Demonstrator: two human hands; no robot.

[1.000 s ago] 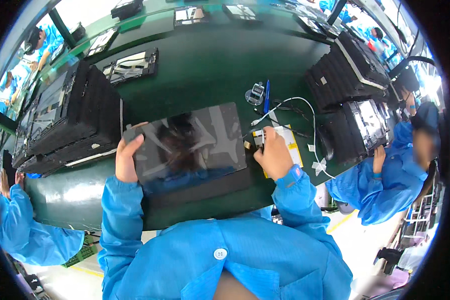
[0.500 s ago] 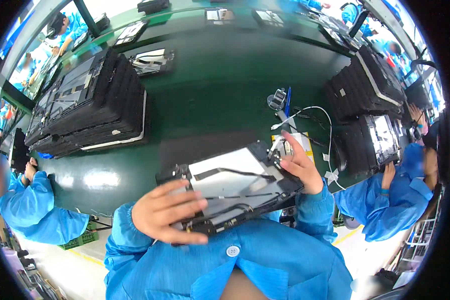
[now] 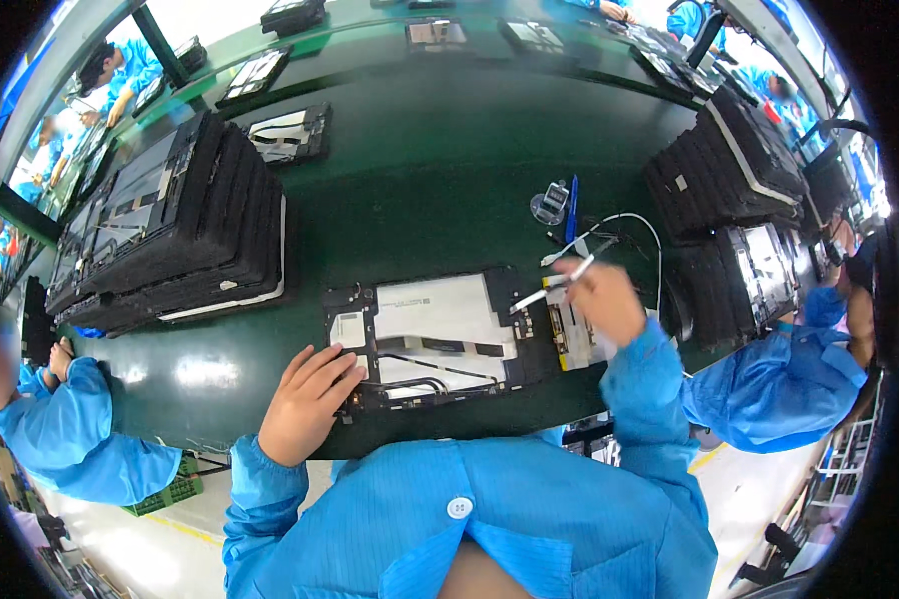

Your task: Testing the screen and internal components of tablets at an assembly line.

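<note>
A tablet-like device with its inside exposed lies flat on a dark mat in front of me. Pale silver panels, black ribbon cables and thin black wires show inside its black frame. The spread fingers of my left hand rest on its near left corner. My right hand, smeared by motion, is beyond its right edge with fingers closed round a slim white stick. The stick's lower tip points at the small parts along the device's right side; whether it touches them I cannot tell.
A yellow-edged panel lies under my right hand. Behind it are a white cable, a blue pen and a small round metal counter. Tall stacks of black trays stand left and right. Co-workers sit at both sides.
The device was tilted up between both hands and now lies flat. My left hand has slid down its left side. My right hand has let go of its right edge.
</note>
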